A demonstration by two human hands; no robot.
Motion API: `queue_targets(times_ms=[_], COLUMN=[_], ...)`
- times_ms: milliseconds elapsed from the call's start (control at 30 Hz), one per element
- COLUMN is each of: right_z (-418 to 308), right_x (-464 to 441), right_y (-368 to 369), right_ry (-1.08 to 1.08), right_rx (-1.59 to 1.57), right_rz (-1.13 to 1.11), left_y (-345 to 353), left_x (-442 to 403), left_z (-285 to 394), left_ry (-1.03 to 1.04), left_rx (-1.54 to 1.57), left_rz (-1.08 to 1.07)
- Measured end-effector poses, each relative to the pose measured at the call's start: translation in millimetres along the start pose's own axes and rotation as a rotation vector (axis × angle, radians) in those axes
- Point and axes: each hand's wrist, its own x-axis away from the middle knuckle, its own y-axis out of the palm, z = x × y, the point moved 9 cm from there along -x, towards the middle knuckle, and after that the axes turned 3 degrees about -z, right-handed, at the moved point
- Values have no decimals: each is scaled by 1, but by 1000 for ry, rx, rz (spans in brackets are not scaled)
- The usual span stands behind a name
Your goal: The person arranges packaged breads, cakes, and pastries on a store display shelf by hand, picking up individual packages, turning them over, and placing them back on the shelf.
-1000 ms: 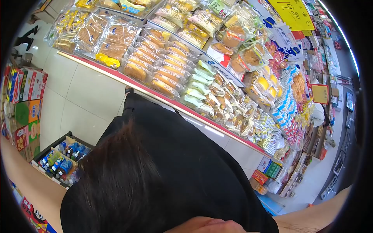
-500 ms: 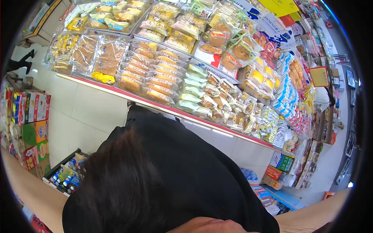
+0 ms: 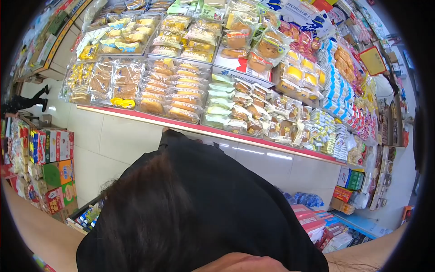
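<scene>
Pale tiled floor (image 3: 122, 140), bright reflections (image 3: 279, 156); red-edged display counter (image 3: 272, 144).

Bread packs (image 3: 183, 111): clear plastic film, glossy, crinkled. Floor (image 3: 122, 139): smooth tile, glossy, reflecting light. Shirt (image 3: 244, 195): matt, smooth-looking cloth. Cartons (image 3: 65, 146): printed cardboard, smooth. Edge strip (image 3: 281, 146): smooth, faint sheen; material cannot be told.
</scene>
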Motion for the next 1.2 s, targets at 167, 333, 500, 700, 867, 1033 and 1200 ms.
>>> queue_targets(times_ms=[167, 333, 500, 700, 867, 1033, 1200], right_z=[-41, -76, -124, -187, -256, -316, -367], right_x=[10, 22, 24, -2, -53, -94, -110], right_y=[0, -10, -29, -48, -67, -109, -181], right_ry=[-27, -22, 24, 48, 39, 77, 258], right_rx=[252, 661, 1331, 1979, 2194, 2219, 2097], right_rz=[58, 169, 363, 592, 714, 808, 865], left_y=[13, 15, 19, 13, 13, 4, 46], left_x=[-51, -96, -138, -168, -185, -173, -55], left_z=[21, 7, -12, -30, -18, 42, 210], left_ry=[29, 6, -4, -3, 59, 217, 142], left_rx=[-11, -58, -98, -104, -89, -46, 1557], left_rz=[-10, 3, 19, 62, 92, 149, -340])
